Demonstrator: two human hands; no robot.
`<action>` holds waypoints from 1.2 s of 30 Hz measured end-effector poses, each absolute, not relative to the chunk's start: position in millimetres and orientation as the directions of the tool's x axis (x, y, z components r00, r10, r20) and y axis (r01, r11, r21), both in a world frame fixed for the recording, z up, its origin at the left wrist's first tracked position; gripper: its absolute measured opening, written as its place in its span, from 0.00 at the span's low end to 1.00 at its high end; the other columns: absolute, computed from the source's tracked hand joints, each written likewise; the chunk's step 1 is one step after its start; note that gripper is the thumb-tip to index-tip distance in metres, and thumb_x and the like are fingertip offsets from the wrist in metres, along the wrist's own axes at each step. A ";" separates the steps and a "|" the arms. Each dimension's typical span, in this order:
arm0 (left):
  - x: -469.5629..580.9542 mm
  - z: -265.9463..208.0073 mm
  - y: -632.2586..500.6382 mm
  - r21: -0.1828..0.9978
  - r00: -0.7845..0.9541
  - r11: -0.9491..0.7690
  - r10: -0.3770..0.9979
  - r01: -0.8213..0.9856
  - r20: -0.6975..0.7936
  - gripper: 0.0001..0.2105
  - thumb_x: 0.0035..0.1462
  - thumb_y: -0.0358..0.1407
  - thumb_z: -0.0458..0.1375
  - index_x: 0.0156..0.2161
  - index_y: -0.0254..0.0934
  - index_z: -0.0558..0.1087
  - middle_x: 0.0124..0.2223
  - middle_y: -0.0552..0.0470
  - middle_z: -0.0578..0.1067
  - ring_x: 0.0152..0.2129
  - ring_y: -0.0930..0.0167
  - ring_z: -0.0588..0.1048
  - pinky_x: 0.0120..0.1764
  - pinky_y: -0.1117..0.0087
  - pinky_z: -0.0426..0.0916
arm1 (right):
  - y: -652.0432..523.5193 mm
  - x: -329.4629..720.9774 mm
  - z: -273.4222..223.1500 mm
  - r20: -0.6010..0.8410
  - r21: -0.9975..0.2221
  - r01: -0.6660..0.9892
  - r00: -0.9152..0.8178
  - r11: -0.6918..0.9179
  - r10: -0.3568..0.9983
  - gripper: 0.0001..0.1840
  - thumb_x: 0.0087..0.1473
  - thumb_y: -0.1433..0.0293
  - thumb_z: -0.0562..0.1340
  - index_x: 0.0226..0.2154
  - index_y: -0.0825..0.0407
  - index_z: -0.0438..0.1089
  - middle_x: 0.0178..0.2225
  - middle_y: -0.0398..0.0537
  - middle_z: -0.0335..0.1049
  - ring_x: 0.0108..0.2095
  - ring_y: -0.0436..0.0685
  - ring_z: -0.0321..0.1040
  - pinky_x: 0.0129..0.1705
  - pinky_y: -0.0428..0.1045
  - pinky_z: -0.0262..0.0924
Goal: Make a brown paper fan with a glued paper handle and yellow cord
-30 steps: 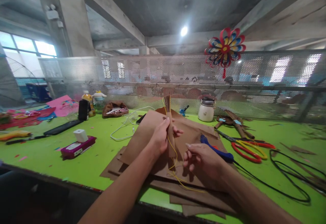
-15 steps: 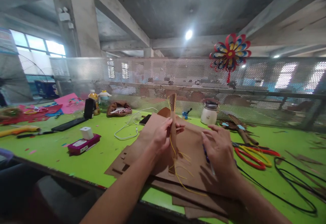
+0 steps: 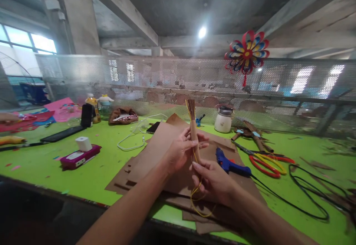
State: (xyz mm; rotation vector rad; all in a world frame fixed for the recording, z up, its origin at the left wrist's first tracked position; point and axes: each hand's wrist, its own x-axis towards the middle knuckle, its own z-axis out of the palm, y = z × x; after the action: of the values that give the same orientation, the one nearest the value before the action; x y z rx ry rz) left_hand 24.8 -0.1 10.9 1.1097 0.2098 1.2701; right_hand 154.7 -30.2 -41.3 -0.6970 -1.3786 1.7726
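My left hand (image 3: 180, 150) is closed around the middle of a slim brown paper roll (image 3: 194, 126), which stands nearly upright with its finely fringed end at the top. My right hand (image 3: 214, 180) grips the roll's lower end, just below the left. Thin yellow string (image 3: 191, 202) runs down along the roll, past the right fingers, and hangs in a loose loop. Beneath both hands lie stacked sheets of brown paper (image 3: 155, 137). A blue glue gun (image 3: 235, 167) rests on the sheets to the right of my right hand.
Red-and-yellow-handled scissors (image 3: 267, 163) and a black cable (image 3: 300, 208) lie at the right on the green table (image 3: 102, 170). A white jar (image 3: 223, 120) stands behind. At left are a purple box (image 3: 80, 157), a phone (image 3: 62, 133) and coloured paper. A perforated metal screen (image 3: 167, 78) borders the back.
My right hand has moved left from beside the glue gun to the roll's lower end. The glue gun now shows fully. The view has shifted slightly.
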 end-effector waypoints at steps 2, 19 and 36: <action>25.4 9.0 0.7 0.754 0.378 -0.097 0.819 -0.650 0.431 0.17 0.46 0.20 0.57 0.43 0.33 0.66 0.40 0.46 0.72 0.43 0.61 0.73 0.49 0.57 0.66 | -29.6 156.0 -40.2 0.045 -0.964 -0.242 -0.543 -0.105 0.839 0.21 0.48 0.53 0.63 0.32 0.55 0.65 0.16 0.38 0.65 0.11 0.42 0.55 0.14 0.39 0.40; 22.9 6.0 12.3 0.753 0.342 -0.031 0.878 -0.657 0.335 0.11 0.56 0.33 0.51 0.42 0.30 0.69 0.33 0.43 0.77 0.35 0.63 0.76 0.42 0.59 0.69 | -31.0 161.2 -37.9 0.113 -0.915 -0.374 -0.596 -0.151 0.795 0.14 0.57 0.61 0.57 0.31 0.56 0.65 0.15 0.40 0.62 0.11 0.43 0.49 0.14 0.41 0.36; 34.2 4.2 1.9 0.856 0.213 -0.154 0.933 -0.494 0.290 0.08 0.58 0.39 0.52 0.40 0.37 0.61 0.24 0.56 0.69 0.22 0.71 0.73 0.27 0.72 0.66 | -40.1 140.3 -45.6 0.093 -0.995 -0.073 -0.378 0.071 0.921 0.28 0.43 0.43 0.59 0.27 0.51 0.54 0.13 0.29 0.48 0.11 0.41 0.43 0.12 0.40 0.41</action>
State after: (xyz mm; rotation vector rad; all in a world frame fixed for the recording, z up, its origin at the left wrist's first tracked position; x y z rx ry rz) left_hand 34.2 1.9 4.2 1.1183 0.5234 1.3510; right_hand 140.3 -40.1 -45.6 -0.8926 -1.4822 1.4498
